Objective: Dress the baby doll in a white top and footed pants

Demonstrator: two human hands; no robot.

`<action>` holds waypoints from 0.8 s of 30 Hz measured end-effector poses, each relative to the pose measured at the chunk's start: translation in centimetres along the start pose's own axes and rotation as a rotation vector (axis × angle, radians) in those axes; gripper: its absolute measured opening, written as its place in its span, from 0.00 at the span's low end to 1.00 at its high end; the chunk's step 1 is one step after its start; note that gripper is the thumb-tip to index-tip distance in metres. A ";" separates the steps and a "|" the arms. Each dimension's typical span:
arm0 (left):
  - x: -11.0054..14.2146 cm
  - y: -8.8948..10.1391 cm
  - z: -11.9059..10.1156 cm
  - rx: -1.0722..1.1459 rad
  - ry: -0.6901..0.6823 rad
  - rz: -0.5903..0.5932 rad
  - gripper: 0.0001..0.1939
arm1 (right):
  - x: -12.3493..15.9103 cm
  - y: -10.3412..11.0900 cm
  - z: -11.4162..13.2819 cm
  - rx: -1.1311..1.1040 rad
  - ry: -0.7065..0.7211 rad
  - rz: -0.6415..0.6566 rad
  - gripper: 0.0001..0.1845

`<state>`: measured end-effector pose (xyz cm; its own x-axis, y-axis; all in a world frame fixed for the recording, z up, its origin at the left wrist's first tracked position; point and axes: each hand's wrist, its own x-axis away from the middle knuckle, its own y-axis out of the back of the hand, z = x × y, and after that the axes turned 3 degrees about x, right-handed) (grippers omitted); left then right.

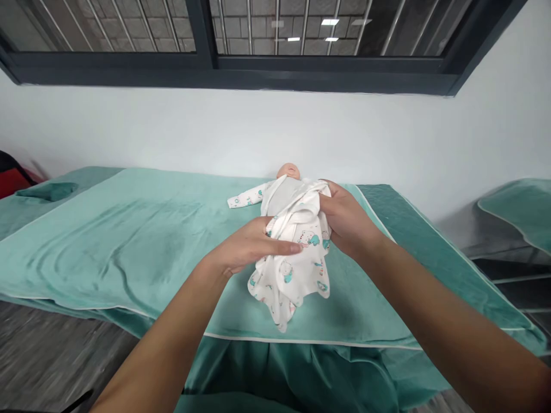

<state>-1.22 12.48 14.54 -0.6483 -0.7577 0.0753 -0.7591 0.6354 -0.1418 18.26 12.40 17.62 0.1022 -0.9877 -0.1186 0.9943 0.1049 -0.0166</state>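
A baby doll lies on its back on the green bed, its head toward the wall. White baby clothes printed with small animals are bunched over its body, and their lower hem hangs toward me. One printed sleeve stretches out to the left. My left hand grips the cloth at the left side, thumb lying across the front. At the upper right, my right hand pinches a fold of the same garment. The doll's arms and legs are hidden by the cloth.
The green velvet bed cover has white piping and hangs over the front edge. A white wall stands behind, below a dark-framed window. At the far left is a red and black item; a green padded piece is at right.
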 end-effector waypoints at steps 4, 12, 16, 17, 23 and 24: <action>-0.2 0.0 0.4 0.198 -0.166 -0.172 0.19 | 0.8 0.1 -0.3 -0.034 -0.052 0.187 0.17; -0.8 -0.3 1.5 0.300 -0.222 -0.227 0.23 | 1.6 0.3 -1.0 0.030 -0.121 0.420 0.17; -0.2 0.1 2.2 0.229 -0.086 -0.067 0.23 | 1.2 0.2 -1.2 -0.147 -0.082 0.243 0.15; -0.1 0.2 2.3 0.205 -0.054 -0.039 0.23 | 1.1 0.2 -1.2 -0.178 -0.082 0.231 0.16; -1.1 0.1 2.4 0.361 -0.218 -0.251 0.26 | 1.7 0.7 -2.8 -0.187 -0.157 0.179 0.18; -1.5 0.0 2.6 0.372 -0.224 -0.280 0.27 | 1.9 0.8 -3.4 -0.184 -0.184 0.169 0.18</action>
<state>-0.12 13.26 11.82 -0.3639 -0.9303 -0.0468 -0.8028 0.3387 -0.4907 19.16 10.97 13.96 0.2863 -0.9570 0.0463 0.9425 0.2726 -0.1934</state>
